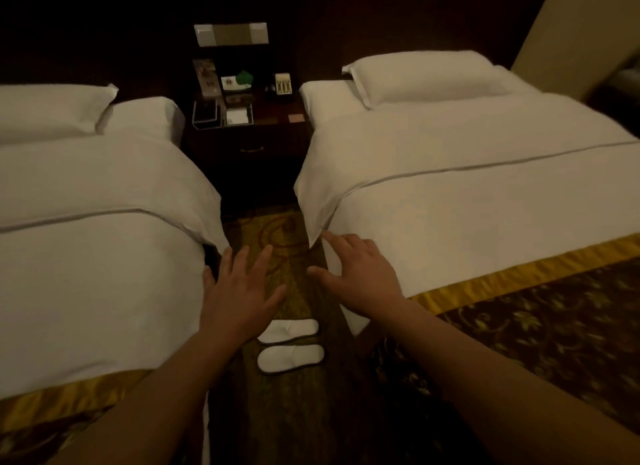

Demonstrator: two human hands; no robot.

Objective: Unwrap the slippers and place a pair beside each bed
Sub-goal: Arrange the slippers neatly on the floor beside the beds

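Note:
Two white slippers (pixel 291 347) lie side by side on the patterned carpet in the aisle between the left bed (pixel 97 257) and the right bed (pixel 467 201), toes pointing right. My left hand (pixel 239 291) hovers above the aisle with fingers spread and nothing in it, partly covering the upper slipper's heel end. My right hand (pixel 356 270) is also spread and holds nothing, close to the hanging corner of the right bed's sheet. No wrapper is visible.
A dark nightstand (pixel 246 146) stands at the far end of the aisle, carrying a phone (pixel 283 84), trays and leaflets. Each bed has a white pillow and a gold-edged dark runner (pixel 519 309) across its foot. The aisle is narrow.

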